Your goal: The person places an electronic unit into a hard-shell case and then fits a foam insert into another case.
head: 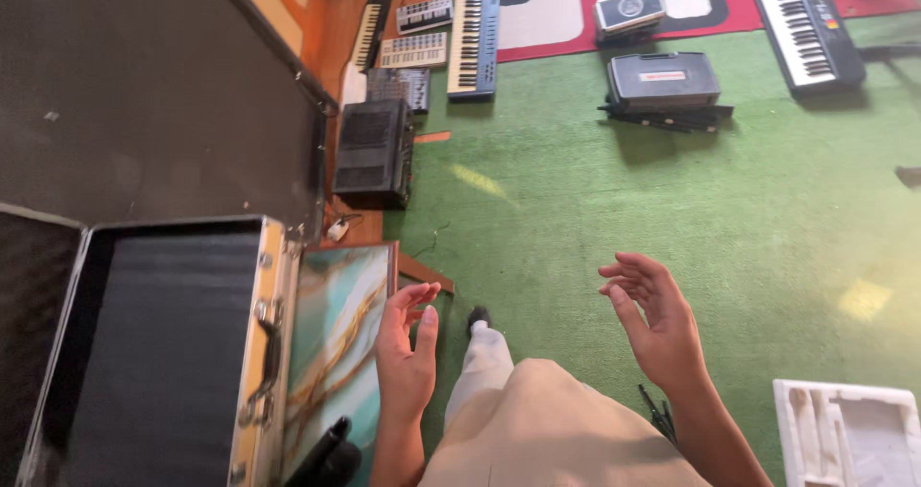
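the open metal-edged case [144, 353] runs off the left and bottom edges, so its full length is lost, and the white foam tray [844, 434] at the carpet's bottom right corner is cut the same way. a dark thing [326, 458] below the marbled panel [336, 353] is too clipped to make out. at the carpet's top edge the black keyboard [801, 22] loses its far end, and its small knobs and keys blur together.
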